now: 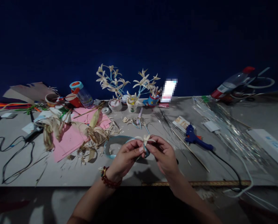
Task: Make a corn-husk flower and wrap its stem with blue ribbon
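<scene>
Between my two hands, a small pale flower (146, 140) with narrow petals, seemingly of dried corn husk, is pinched over the table. My left hand (127, 154), a beaded bracelet at its wrist, closes thumb and fingers at the flower's base. From the other side, my right hand (163, 154) pinches close beneath the petals. Light-blue tape (118, 137) loops from the fingers onto the table at left; a bit of blue also shows under the flower. Fingers partly hide the stem. Just behind lie more loose pale flowers (129, 119) on blue stems.
Finished flower branches (111, 81) stand in small cups at the back. Corn husks (92, 133) cover pink paper (69, 140) at left. To the right are thin wires (169, 124), a blue glue gun (196, 138) with its cord, a bottle (232, 82) and a power strip (271, 144).
</scene>
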`<action>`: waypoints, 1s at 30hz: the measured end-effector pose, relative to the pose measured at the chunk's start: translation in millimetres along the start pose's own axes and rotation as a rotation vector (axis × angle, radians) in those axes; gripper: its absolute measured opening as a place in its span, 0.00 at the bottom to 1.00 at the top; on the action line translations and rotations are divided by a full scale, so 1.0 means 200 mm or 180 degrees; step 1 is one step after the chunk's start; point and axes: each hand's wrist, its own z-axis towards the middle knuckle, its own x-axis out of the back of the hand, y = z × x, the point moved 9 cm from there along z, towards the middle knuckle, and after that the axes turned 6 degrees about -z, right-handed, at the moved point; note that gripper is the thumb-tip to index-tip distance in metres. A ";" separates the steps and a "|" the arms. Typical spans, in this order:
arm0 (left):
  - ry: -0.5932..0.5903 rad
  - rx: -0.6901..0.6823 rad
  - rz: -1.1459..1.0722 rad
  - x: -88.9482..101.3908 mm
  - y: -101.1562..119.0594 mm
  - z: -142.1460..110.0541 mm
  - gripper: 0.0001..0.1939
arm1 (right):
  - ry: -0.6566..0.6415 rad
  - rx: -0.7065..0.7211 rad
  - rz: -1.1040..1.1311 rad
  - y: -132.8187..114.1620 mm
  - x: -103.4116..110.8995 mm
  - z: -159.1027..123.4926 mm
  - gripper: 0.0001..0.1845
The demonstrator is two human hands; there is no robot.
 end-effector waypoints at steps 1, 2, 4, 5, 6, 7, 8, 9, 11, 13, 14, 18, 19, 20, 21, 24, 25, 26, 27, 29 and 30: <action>-0.0001 0.0036 -0.0020 0.00 -0.01 0.00 0.12 | 0.0010 0.0006 -0.0017 0.00 0.00 0.00 0.06; -0.0004 0.0063 -0.0028 0.00 -0.01 0.00 0.11 | 0.0016 0.0013 -0.0033 0.00 0.01 0.00 0.06; -0.0028 0.0068 -0.0016 0.00 -0.01 0.00 0.11 | 0.0000 0.0041 -0.0081 0.00 0.01 0.00 0.07; -0.0043 0.0043 0.0009 0.00 -0.01 0.00 0.11 | -0.0024 0.0064 -0.0118 -0.01 0.01 0.00 0.07; -0.0055 0.0013 0.0050 0.00 -0.01 0.00 0.11 | -0.0037 0.0096 -0.0158 -0.01 0.01 0.00 0.06; -0.0064 -0.0028 0.0106 0.00 -0.01 0.00 0.11 | -0.0046 0.0134 -0.0192 -0.02 0.01 0.00 0.06; -0.0059 -0.0092 0.0172 0.01 0.00 0.00 0.11 | -0.0052 0.0170 -0.0217 -0.03 0.00 0.01 0.05; -0.0040 -0.0182 0.0251 0.01 0.01 0.00 0.11 | -0.0053 0.0210 -0.0228 -0.04 0.00 0.01 0.05; 0.0019 -0.0409 0.0447 0.02 0.03 -0.01 0.09 | -0.0059 0.0287 -0.0221 -0.05 0.00 0.01 0.05; 0.0073 -0.0660 0.0675 0.02 0.07 -0.02 0.08 | -0.0042 0.0350 -0.0194 -0.07 0.00 0.01 0.04; 0.0089 -0.0767 0.0804 0.02 0.08 -0.02 0.07 | -0.0030 0.0369 -0.0182 -0.07 0.00 0.01 0.04; 0.0129 -0.1023 0.1339 0.02 0.12 -0.03 0.07 | -0.0017 0.0357 -0.0183 -0.06 0.00 0.01 0.04; 0.0139 -0.1031 0.1426 0.02 0.12 -0.03 0.06 | 0.0013 0.0360 -0.0197 -0.06 0.00 0.00 0.04; 0.0154 -0.1024 0.1477 0.02 0.12 -0.03 0.06 | 0.0051 0.0374 -0.0210 -0.07 0.01 0.00 0.04; 0.0163 -0.1006 0.1498 0.02 0.12 -0.03 0.06 | 0.0080 0.0394 -0.0225 -0.07 0.01 0.00 0.04; 0.0191 -0.0964 0.1416 0.02 0.12 -0.02 0.07 | 0.0077 0.0482 -0.0274 -0.08 0.01 0.00 0.04; 0.0203 -0.0941 0.1345 0.03 0.11 -0.02 0.08 | 0.0057 0.0506 -0.0305 -0.08 0.00 0.00 0.04; 0.0198 -0.0909 0.1262 0.03 0.11 -0.02 0.08 | 0.0048 0.0523 -0.0345 -0.08 0.00 -0.01 0.04; 0.0188 -0.0877 0.1169 0.03 0.10 -0.02 0.08 | 0.0058 0.0531 -0.0395 -0.08 0.01 -0.01 0.04; 0.0165 -0.0838 0.0980 0.03 0.09 -0.02 0.08 | 0.0095 0.0545 -0.0491 -0.08 0.02 -0.01 0.04; 0.0156 -0.0830 0.0885 0.03 0.09 -0.02 0.07 | 0.0106 0.0560 -0.0521 -0.08 0.02 -0.01 0.04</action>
